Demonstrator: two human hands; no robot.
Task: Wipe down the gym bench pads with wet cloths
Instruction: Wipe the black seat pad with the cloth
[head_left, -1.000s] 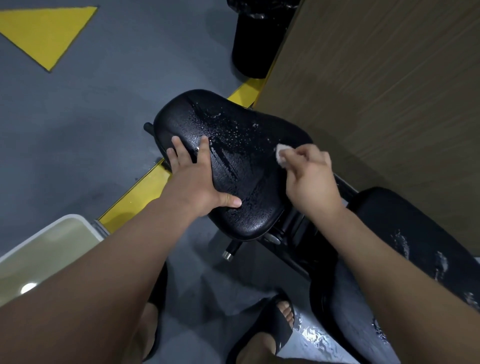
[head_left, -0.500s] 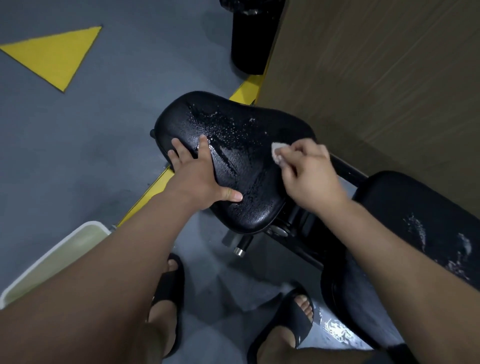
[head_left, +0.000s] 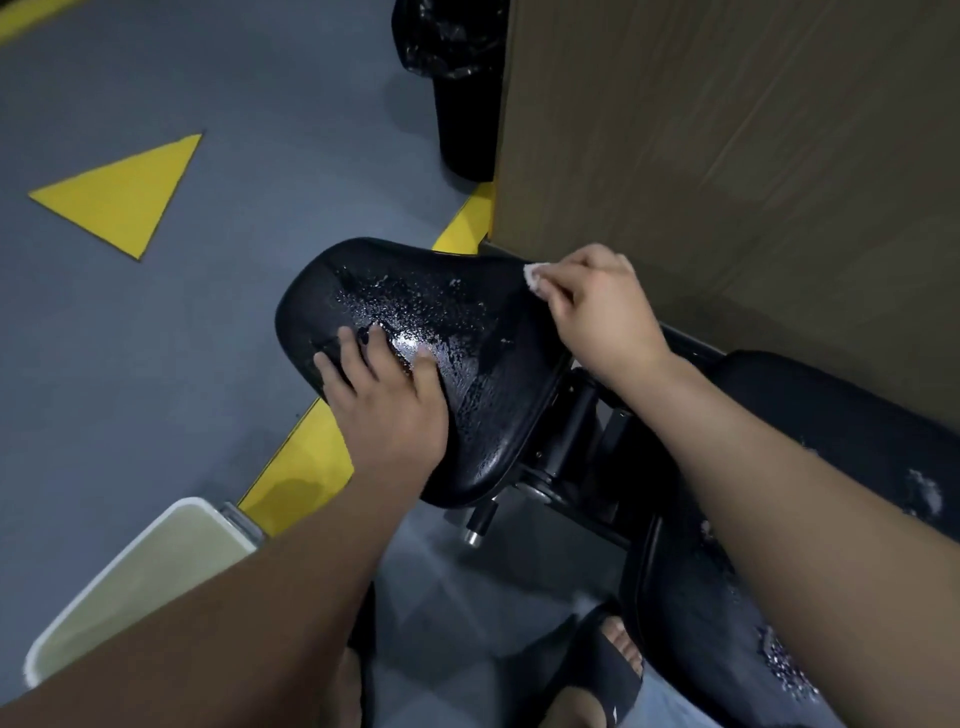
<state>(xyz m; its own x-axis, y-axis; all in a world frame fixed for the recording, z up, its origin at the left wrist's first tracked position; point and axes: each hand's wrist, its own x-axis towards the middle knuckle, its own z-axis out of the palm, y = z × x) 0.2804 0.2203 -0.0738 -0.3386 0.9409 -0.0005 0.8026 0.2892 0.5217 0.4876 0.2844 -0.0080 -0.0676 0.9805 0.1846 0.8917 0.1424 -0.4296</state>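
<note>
seat pad (head_left: 483, 364): black, textured and tilted, lying under both hands and spanning the space between them. it is beaded with droplets (head_left: 410, 312) just beyond the left fingertips, so by my judgement it is wetted but not yet wiped across the middle. left hand (head_left: 387, 405): released flat, fingers straight and spread, palm pressing the near-left part of the pad. it holds nothing and reads as a brace, keeping the pad from rocking on its frame (head_left: 571, 431) while the other hand works. right hand (head_left: 597, 306): fingers curled, pinching a small white cloth (head_left: 535, 275) at the pad's far right edge, on the rim rather than the top face. the cloth is bunched small, likely so that fingertip pressure reaches along that edge. back pad (head_left: 691, 613): second black cushion, under and behind the right forearm, with pale wet or soapy patches; whether it has been wiped cannot be told. tub (head_left: 197, 501): white and open, on the floor beside the left forearm, probably kept near for re-wetting; its contents are unclear. bin (head_left: 462, 104): black, lined with a bag, well beyond the right hand. panel (head_left: 727, 156): wood-grain, running close past the right knuckles, which leaves that side of the pad tight to reach. floor (head_left: 156, 338): grey with yellow markings, left of the left hand. sandalled foot (head_left: 618, 649): below both forearms.
</note>
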